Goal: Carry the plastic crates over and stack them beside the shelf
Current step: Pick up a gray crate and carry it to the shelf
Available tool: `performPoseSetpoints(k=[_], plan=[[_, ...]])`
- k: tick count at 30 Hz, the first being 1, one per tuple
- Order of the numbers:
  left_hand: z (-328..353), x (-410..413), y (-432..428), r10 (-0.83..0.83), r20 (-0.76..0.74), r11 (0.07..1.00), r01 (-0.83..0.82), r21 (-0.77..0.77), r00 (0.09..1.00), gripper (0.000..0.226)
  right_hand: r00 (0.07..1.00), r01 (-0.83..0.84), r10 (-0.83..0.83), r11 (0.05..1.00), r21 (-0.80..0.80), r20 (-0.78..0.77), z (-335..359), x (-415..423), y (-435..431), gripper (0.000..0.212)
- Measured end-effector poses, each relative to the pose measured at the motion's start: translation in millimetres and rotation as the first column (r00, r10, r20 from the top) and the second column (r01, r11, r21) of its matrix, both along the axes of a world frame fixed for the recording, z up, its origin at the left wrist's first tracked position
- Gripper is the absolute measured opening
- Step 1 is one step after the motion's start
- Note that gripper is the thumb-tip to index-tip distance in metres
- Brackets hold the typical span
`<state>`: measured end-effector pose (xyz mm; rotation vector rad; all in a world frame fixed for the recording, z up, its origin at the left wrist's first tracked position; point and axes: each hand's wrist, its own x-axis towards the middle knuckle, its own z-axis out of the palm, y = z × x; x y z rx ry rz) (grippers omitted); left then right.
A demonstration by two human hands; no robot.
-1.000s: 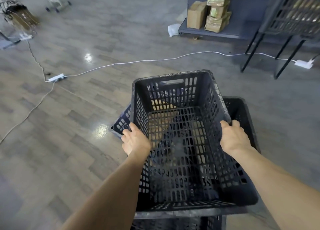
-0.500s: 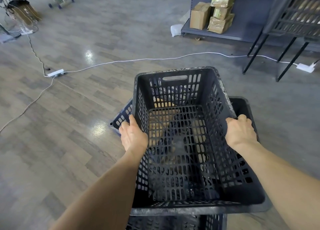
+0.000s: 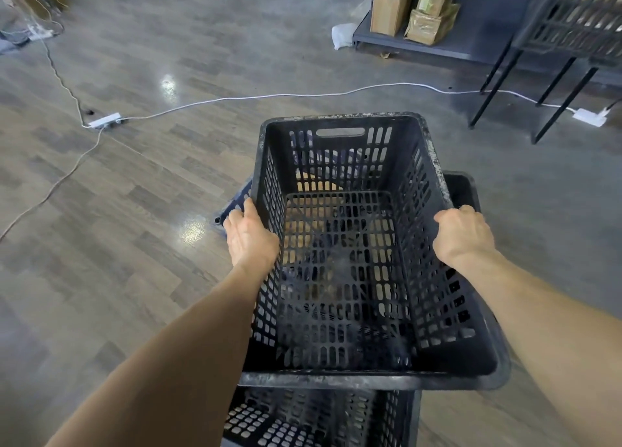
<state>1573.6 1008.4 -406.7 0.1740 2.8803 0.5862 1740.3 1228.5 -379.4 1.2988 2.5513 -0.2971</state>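
A black slotted plastic crate (image 3: 340, 150) is held up in front of me, empty. My left hand (image 3: 249, 236) grips its left rim and my right hand (image 3: 461, 233) grips its right rim. Under it lie other dark crates: one (image 3: 462, 190) pokes out at the right, one (image 3: 235, 204) shows at the left, and a third crate (image 3: 303, 419) sits directly below the near edge. The grey shelf (image 3: 471, 26) stands at the far right.
A white cable (image 3: 269, 96) crosses the wooden floor between a power strip (image 3: 104, 120) and an adapter (image 3: 589, 116). Cardboard boxes (image 3: 414, 5) sit on the shelf base. A black-legged rack (image 3: 572, 19) with a wire basket stands at the right.
The crate has risen and shifted slightly right in both hands. My right hand slid along the right rim, and my view tilted down a little.
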Motion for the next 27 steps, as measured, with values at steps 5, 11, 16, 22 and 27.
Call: performPoseSetpoints(k=[5, 11, 16, 22, 27], plan=[[52.0, 5.7, -17.6, 0.014, -0.022, 0.999, -0.015, -0.045, 1.0, 0.064, 0.999, -0.05, 0.05, 0.999, 0.004, 0.003, 49.9, -5.4, -13.8, 0.041], [119.2, 8.9, -53.9, 0.058, -0.058, 0.996, -0.062, -0.066, 0.997, 0.057, 0.985, -0.171, 0.168, 0.983, 0.07, 0.05, 118.2, -20.9, -46.1, 0.033], [157.4, -2.8, -97.0, 0.078, -0.073, 0.992, -0.084, -0.095, 0.994, 0.063, 0.965, -0.256, 0.249, 0.961, 0.104, 0.081, 161.3, -42.2, -85.9, 0.033], [187.5, -42.2, -160.1, 0.071, -0.083, 0.99, -0.08, -0.119, 0.994, 0.073, 0.956, -0.287, 0.278, 0.951, 0.118, 0.091, 193.8, -85.0, -148.8, 0.035], [209.6, -95.9, -226.2, 0.06, -0.082, 0.99, -0.07, -0.122, 0.995, 0.073, 0.963, -0.263, 0.252, 0.956, 0.131, 0.094, 209.6, -135.9, -214.8, 0.036]])
